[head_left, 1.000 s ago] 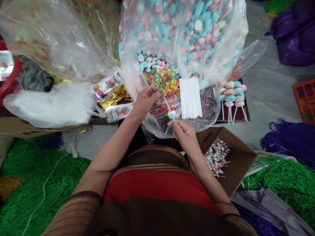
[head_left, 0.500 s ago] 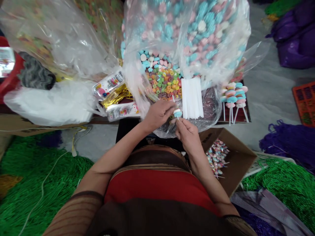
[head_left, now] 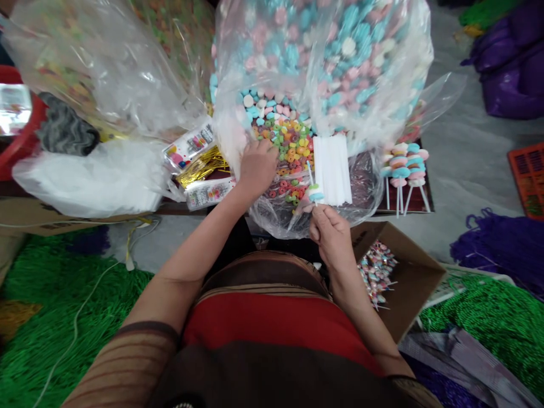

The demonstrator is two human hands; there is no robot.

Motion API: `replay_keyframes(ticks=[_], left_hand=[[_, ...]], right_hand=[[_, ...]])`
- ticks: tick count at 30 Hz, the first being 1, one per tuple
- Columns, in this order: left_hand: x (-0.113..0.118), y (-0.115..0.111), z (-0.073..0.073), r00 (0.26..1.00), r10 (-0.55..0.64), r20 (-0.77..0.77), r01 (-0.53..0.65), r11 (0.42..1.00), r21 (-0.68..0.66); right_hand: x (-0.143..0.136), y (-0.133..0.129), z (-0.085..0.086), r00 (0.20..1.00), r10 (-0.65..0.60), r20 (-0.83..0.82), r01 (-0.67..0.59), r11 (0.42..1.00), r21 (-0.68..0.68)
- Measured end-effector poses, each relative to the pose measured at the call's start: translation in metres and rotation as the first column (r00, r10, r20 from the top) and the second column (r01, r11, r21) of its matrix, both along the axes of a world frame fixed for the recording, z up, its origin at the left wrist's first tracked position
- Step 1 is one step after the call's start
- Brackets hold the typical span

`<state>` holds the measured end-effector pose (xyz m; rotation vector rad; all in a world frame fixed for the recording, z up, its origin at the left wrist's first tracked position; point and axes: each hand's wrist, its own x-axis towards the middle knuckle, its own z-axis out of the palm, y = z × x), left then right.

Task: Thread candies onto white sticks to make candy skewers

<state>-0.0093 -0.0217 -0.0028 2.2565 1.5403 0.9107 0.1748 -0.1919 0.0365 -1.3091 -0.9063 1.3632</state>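
Observation:
My right hand (head_left: 329, 226) is closed on the lower end of a candy skewer (head_left: 315, 195), a white stick held upright. Threaded on it are blue and white pieces with a green ring on top, and its bare tip sticks out above. My left hand (head_left: 258, 167) is down at the left side of a heap of colourful gummy rings (head_left: 297, 144), knuckles up. Its fingertips are hidden, so I cannot tell whether it grips a ring. Right of the heap lies a bundle of white sticks (head_left: 332, 170).
Behind stands a big clear bag of pink, blue and white marshmallows (head_left: 340, 62). Finished skewers (head_left: 403, 164) rest at the table's right edge. Below them, a cardboard box (head_left: 408, 266) contains wrapped skewers (head_left: 377, 269). Gold ties (head_left: 202, 165) and printed packets (head_left: 208, 192) lie to the left.
My left hand has left the skewer and moved up and left to the gummy rings. My right hand has shifted slightly right with the skewer, whose green ring is now visible.

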Motion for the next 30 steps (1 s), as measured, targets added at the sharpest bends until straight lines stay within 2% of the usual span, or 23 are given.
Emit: replay_keyframes(ticks=[3,5,6,7,9,11,13,15,18,23,26,30], left_hand=[[0.0,-0.005,0.004,0.998,0.015,0.057,-0.012,0.999,-0.051],[0.0,-0.012,0.011,0.977,0.021,0.211,0.008,0.991,-0.132],[0.001,-0.016,0.015,0.944,0.028,0.329,0.038,0.98,-0.193],[0.002,-0.02,0.02,0.887,0.045,0.459,0.086,0.962,-0.26],[0.006,-0.029,0.028,0.717,0.112,0.688,0.217,0.902,-0.373],[0.011,-0.037,0.035,0.55,0.199,0.811,0.332,0.839,-0.431],[0.016,-0.043,0.038,0.45,0.267,0.852,0.385,0.803,-0.455],[0.019,-0.046,0.037,0.409,0.294,0.864,0.391,0.799,-0.457],[0.021,-0.046,0.031,0.411,0.281,0.867,0.364,0.822,-0.439],[0.022,-0.048,0.027,0.466,0.201,0.861,0.33,0.864,-0.38],[0.024,-0.055,0.027,0.534,0.129,0.836,0.327,0.88,-0.345],[0.028,-0.072,0.024,0.649,0.019,0.76,0.361,0.872,-0.33]], right_hand=[[0.002,-0.001,-0.001,1.0,0.001,0.024,-0.001,1.0,0.001],[0.001,-0.001,-0.001,0.999,0.013,0.033,-0.013,1.0,-0.004],[0.0,-0.001,-0.001,0.999,0.026,0.038,-0.025,1.0,-0.008],[-0.002,-0.001,0.0,0.998,0.043,0.045,-0.043,0.999,-0.01],[-0.005,0.001,0.0,0.995,0.078,0.067,-0.077,0.997,-0.012],[-0.009,0.003,0.0,0.991,0.097,0.094,-0.097,0.995,-0.007],[-0.011,0.004,-0.001,0.988,0.104,0.115,-0.104,0.995,-0.006],[-0.012,0.004,-0.001,0.987,0.103,0.122,-0.103,0.995,-0.007],[-0.011,0.003,-0.001,0.988,0.102,0.114,-0.102,0.995,-0.003],[-0.012,0.002,0.0,0.99,0.102,0.098,-0.101,0.995,-0.021],[-0.013,0.003,-0.001,0.992,0.084,0.092,-0.082,0.996,-0.02],[-0.015,0.003,-0.006,0.997,0.045,0.062,-0.045,0.999,-0.011]])
